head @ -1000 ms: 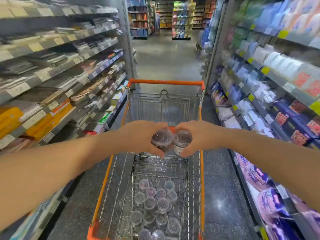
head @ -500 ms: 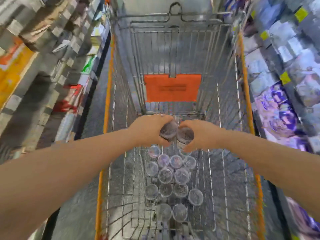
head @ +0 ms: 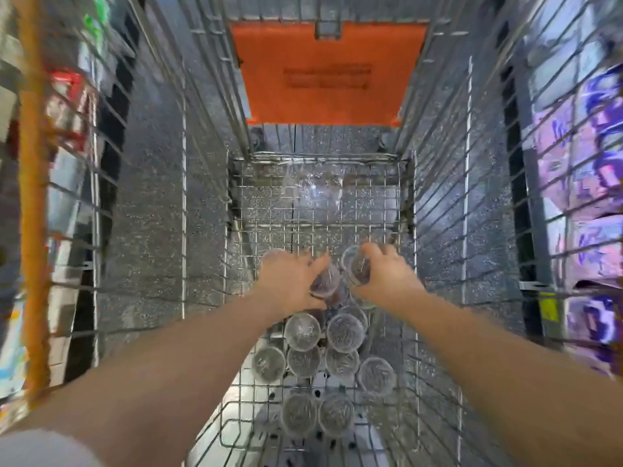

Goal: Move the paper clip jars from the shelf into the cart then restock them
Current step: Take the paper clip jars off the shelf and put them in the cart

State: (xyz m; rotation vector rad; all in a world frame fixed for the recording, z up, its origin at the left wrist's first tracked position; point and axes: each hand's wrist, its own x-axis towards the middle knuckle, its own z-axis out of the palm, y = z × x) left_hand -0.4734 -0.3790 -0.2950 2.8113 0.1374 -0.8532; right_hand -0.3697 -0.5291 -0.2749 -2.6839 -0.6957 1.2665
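Both my hands reach deep into the wire shopping cart [head: 183, 197]. My left hand [head: 286, 284] grips a clear paper clip jar [head: 325, 281], tilted, low near the cart floor. My right hand [head: 384, 278] holds a second clear jar [head: 357, 269] beside it. Several more clear-lidded paper clip jars [head: 344, 332] stand clustered upright on the cart floor just below my hands, nearer to me. The two held jars hover at the far edge of that cluster.
An orange flap [head: 323, 72] hangs at the cart's far end. The cart's orange rim [head: 33, 230] runs along the left. Shelves with goods flank the aisle: stationery at left [head: 67, 106], purple packages at right [head: 586, 183]. Bare wire floor [head: 320, 210] lies beyond the jars.
My hands have gone down from above the cart handle into the basket, carrying the two jars to the cart floor. The camera has tilted down over the cart.
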